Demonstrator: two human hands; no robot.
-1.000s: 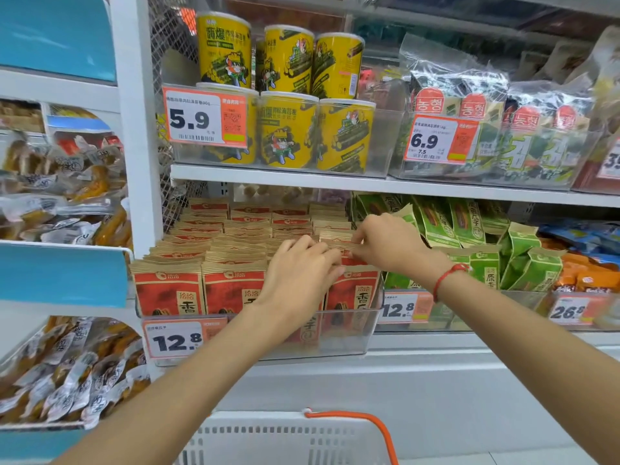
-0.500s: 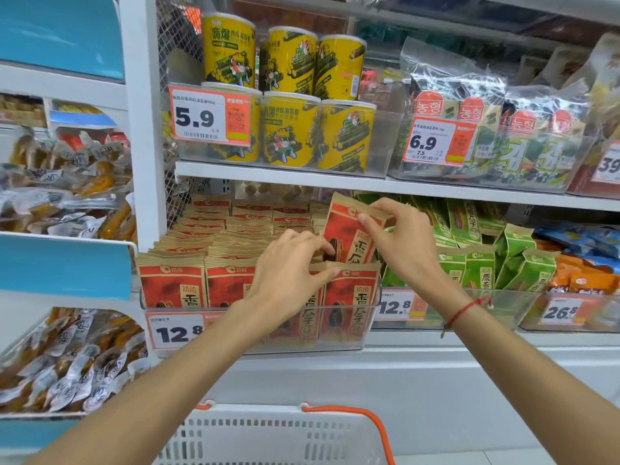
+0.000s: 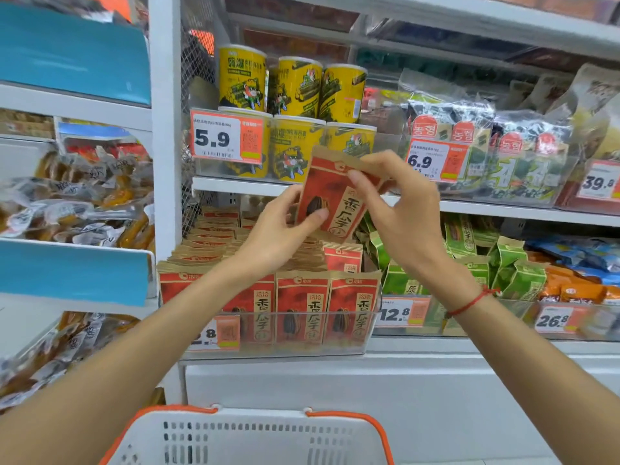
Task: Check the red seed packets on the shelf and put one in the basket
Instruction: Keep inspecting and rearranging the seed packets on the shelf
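basket: white plastic basket (image 3: pixel 248 437) with orange rim and handles at the very bottom, nearest the camera, straight below the clear bin

bin: clear bin (image 3: pixel 285 333) on the lower shelf, rows of red seed packets (image 3: pixel 302 307) standing upright in it, kraft paper tops, red fronts

left hand: left hand (image 3: pixel 278 229) up above the bin, thumb on the front of the lifted packet's lower left edge, fingers tucked behind, so pinching it

right hand: right hand (image 3: pixel 399 209) above the bin's right end, fingertips curled over the packet's top right corner, red string bracelet (image 3: pixel 469 302) on the wrist

held packet: held packet (image 3: pixel 332 196) hangs between both hands, clear above the bin, tilted a bit, top leaning right

looks: brown kraft top band, red panel, a dark sunflower seed drawing, big black Chinese characters down a tan strip

price tags: 12.8 just right of the bin, 26.8 further right, another tag on the bin's front half hidden by the left arm

neighbours: green packets (image 3: pixel 469 263) right of the bin

further back: yellow canisters (image 3: pixel 295 88) on the shelf above the bin, tag 5.9, seaweed packs tagged 6.9 and 39.8 to their right
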